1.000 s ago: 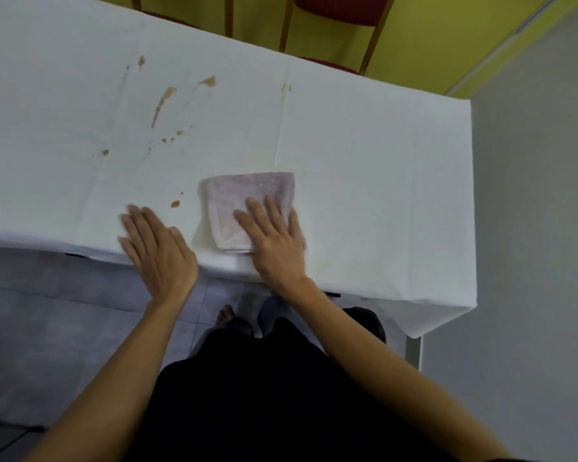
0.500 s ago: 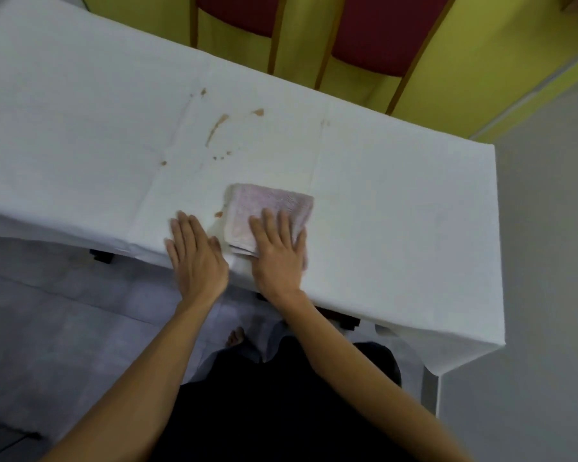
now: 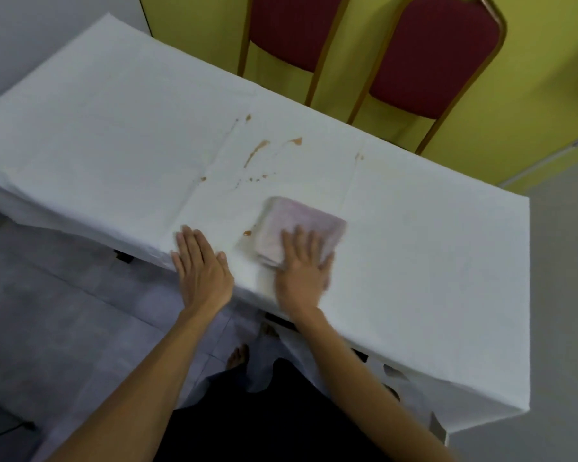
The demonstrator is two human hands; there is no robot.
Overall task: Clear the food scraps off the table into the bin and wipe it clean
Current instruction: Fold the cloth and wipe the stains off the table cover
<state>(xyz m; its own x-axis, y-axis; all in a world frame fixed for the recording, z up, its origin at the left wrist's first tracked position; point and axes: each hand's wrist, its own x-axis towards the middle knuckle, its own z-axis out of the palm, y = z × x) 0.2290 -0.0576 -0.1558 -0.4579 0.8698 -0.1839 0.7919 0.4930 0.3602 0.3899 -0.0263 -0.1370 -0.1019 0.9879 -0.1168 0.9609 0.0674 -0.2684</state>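
- Table (image 3: 414,261) fills mid-frame; the cloth (image 3: 297,225), just right of centre, now nearly touches the nearest brown spot (image 3: 247,233).
- Right hand (image 3: 302,268) presses it flat, fingers slightly spread; left hand (image 3: 201,265) braces, fingers together.
- Stains (image 3: 257,151) above remain, so wiping is barely begun.

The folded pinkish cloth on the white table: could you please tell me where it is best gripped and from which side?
Probably at the far right corner of the folded pinkish cloth, coming from above. The right hand lies flat on its near half, so only the far part is bare, and it lies flat on the white table, which suits a pinch.
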